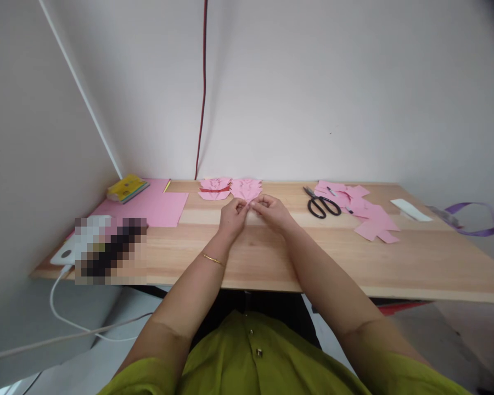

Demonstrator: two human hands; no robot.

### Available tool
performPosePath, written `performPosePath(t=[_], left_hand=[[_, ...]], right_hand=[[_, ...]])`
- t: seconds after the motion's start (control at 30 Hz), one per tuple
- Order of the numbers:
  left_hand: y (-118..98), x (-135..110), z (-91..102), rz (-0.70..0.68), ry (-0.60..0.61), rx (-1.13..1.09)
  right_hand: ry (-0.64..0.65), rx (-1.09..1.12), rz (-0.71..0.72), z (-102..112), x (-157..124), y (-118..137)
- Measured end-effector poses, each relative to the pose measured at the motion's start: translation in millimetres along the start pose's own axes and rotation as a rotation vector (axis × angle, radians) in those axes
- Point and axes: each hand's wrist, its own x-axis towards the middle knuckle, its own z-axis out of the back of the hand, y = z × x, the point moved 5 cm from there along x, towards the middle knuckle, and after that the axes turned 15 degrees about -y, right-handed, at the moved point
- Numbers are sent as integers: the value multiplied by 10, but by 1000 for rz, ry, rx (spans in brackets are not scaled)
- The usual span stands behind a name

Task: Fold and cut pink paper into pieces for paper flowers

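Observation:
My left hand [233, 216] and my right hand [273, 213] meet near the table's far side, thumbs and fingertips pinched together. Between them is the near tip of a pink folded paper piece [247, 188] with jagged, cut edges. Its lower end is partly hidden by my fingers. Just to its left lies a similar pink paper cutout [214, 184], crossed by a red band. Black-handled scissors [321, 204] rest to the right of my right hand, blades slightly apart.
Pink paper scraps [372, 216] and pens lie beyond the scissors, with a white strip [411, 210] farther right. On the left are pink sheets [164, 211], a yellow packet [127, 188] and a white power strip [86, 241] with its cable. A wall closes off the back.

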Motion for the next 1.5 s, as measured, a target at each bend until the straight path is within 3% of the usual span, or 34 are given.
performPosePath(t=[0.2, 0.3, 0.43, 0.6, 0.93, 1.3, 1.5], left_hand=[[162, 5, -56, 336, 5, -306], [200, -7, -101, 406, 44, -404], [232, -18, -129, 425, 71, -438], [233, -30, -136, 461, 106, -447], [189, -37, -135, 475, 84, -499], [183, -37, -132, 471, 103, -481], [208, -42, -153, 461, 143, -465]], right_hand=[[-185, 35, 8, 99, 65, -56], [-149, 147, -9, 64, 83, -76], [20, 261, 13, -34, 63, -44], [107, 261, 25, -53, 20, 10], [-35, 35, 128, 41, 61, 12], [60, 104, 68, -9, 53, -25], [-20, -2, 120, 28, 41, 32]])
